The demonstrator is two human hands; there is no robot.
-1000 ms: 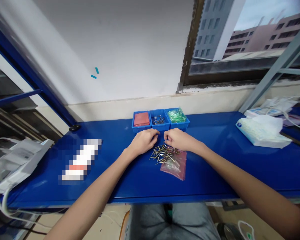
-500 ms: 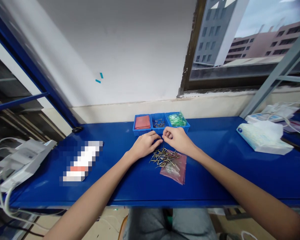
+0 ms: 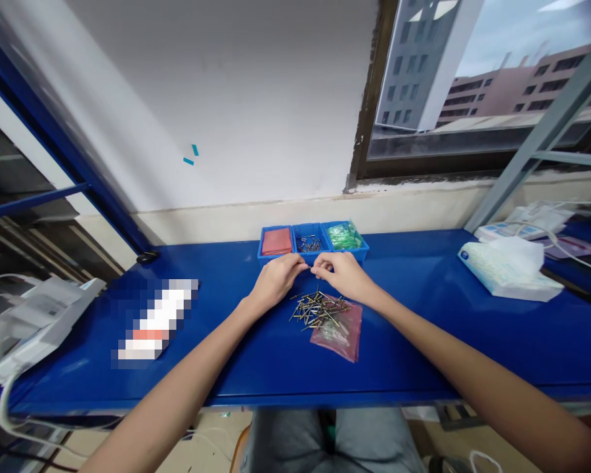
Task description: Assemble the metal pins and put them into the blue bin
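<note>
- The rods (image 3: 318,309) lay in a loose pile just below the middle of the frame: thin, straight, metallic, brassy and silvery with dark stretches, crossing at many angles.
- The pile's right side overlapped a pink bag (image 3: 352,335), which lay flat and slightly turned on the blue table (image 3: 408,358); pale, glossy patches showed on it, and whether they were inside could not be told.
- Above the pile, the left hand (image 3: 276,279) had its thumb and fingers pinched together on a tiny piece (image 3: 310,267).
- The right hand (image 3: 347,274) met it from the right, thumb and forefinger clamped on the same piece, its other fingers curled; the piece was too small to make out.
- Beyond the hands, at the centre of the frame, 3 blue bins stood side by side, touching.
- The left bin (image 3: 268,259) held a stack of red sheets (image 3: 276,241).
- The middle bin (image 3: 308,229) held loose, short metal parts (image 3: 309,244).
- The right bin (image 3: 363,251) was heaped with crinkled green packets (image 3: 343,236), some reaching its rim.
</note>
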